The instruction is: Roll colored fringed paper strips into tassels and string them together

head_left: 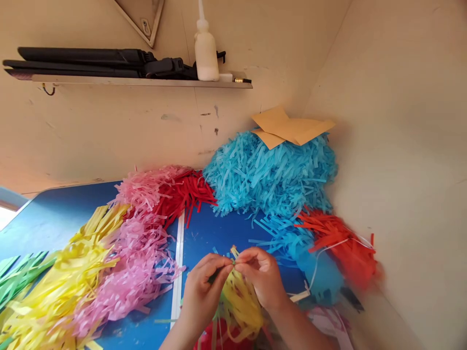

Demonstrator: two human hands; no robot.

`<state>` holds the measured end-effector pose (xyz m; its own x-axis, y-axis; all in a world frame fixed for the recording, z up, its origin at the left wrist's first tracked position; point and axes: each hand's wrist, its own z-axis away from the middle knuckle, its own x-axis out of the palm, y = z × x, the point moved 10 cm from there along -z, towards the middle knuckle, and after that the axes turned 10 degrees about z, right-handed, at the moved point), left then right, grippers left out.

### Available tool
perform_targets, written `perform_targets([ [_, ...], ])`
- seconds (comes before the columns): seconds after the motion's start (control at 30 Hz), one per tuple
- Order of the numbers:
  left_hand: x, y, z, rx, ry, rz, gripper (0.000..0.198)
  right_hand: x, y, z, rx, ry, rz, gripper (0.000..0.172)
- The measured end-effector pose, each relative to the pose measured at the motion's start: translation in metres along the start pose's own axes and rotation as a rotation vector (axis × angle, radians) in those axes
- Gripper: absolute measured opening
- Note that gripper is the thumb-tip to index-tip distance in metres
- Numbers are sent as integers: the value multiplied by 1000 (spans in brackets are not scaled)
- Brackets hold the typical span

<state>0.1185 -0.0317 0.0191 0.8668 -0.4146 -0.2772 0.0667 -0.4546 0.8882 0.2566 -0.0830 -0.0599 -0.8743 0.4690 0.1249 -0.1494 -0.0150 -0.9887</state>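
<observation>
Fingertips nearly meeting, left hand (206, 279) and right hand (263, 279) pinch the neck of one yellow tassel (243, 306)! Its short folded tip points away, just beyond the fingers; the long axis runs back toward the wearer, strips spilling below and slightly right. Forearms angle inward from below. Outward: one red bundle (191, 192) beyond-left, one orange-red bundle (341, 243) right, one light-blue heap (277, 175) beyond-right, one bottle (206, 56) farthest beyond.

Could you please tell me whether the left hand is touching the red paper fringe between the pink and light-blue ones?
Apart. The head view shows blue tabletop between the left hand and the red paper fringe, which lies farther back.
</observation>
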Motion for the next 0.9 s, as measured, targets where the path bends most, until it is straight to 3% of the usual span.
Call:
perform_targets([
  [0.27,7,5,3,7,-85,-45,19,-9,-13,8,-130,-14,183,9],
  [0.63,12,3,4,-14,-99,-33,19,-10,0,7,9,-27,71,14],
  [0.9,11,-1,9,-29,-104,-18,17,-6,-3,9,-18,-70,73,13],
])
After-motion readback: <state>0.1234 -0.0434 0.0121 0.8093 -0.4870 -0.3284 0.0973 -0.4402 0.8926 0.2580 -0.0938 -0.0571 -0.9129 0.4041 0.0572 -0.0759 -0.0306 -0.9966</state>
